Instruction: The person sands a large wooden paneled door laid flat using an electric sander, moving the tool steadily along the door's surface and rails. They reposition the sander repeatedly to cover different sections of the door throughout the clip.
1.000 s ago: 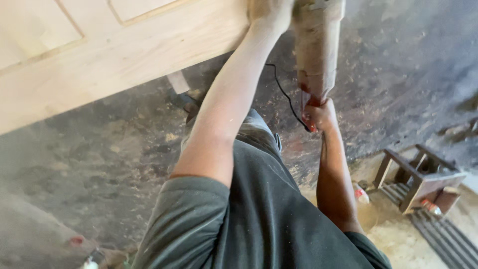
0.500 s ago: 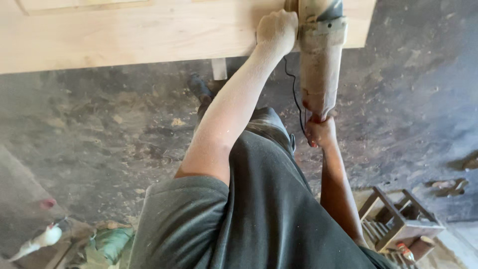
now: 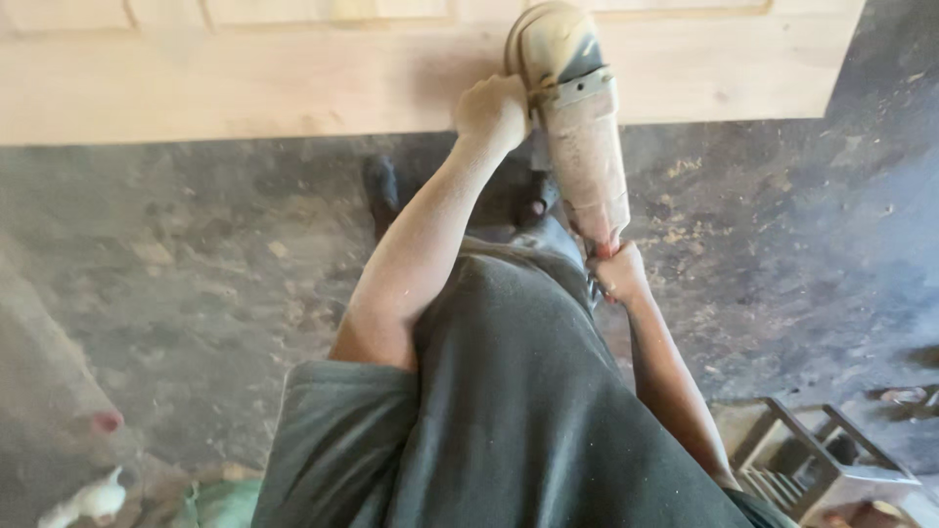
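Left hand (image 3: 492,110) gripping side handle, right hand (image 3: 618,274) clutching rear of dusty cylindrical grinder (image 3: 577,137); round disc pressing pale, smooth wooden panel (image 3: 245,83) above grimy floor (image 3: 196,274).

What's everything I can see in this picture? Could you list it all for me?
pale wooden panelled door: one, light tan, across the top
dust-coated handheld power sander: one, beige-grey, its disc end against the door
dusty concrete floor: one, dark grey, below the door
dark shoe: one, black, on the floor
small wooden frame: one, grey-brown, bottom right
left hand: one, gripping the sander near its head
right hand: one, holding the sander's rear end
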